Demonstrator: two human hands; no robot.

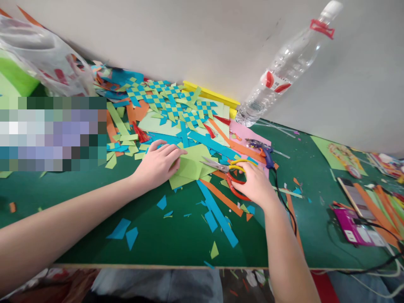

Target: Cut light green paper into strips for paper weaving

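Observation:
My left hand [162, 164] is at the left side of a light green paper sheet [192, 158], with its thumb and fingers closed on it. In my right hand [254, 181] is a pair of scissors [235, 168] with one yellow and one red handle. Their blades stand slightly apart and point left, at the right edge of the green paper. Blue strips [221, 219] and orange strips [224, 195] of paper lie below and beside the hands. Woven blue-and-green paper pieces [173, 105] with red tassels [142, 132] are piled behind.
A clear plastic bottle [284, 63] stands by the wall at the right. A glue gun [263, 151] with a black cord lies beyond my right hand. Farther right are a purple box-like device [350, 225] and a phone [355, 195]. Paper scraps [120, 229] dot the green table [176, 248].

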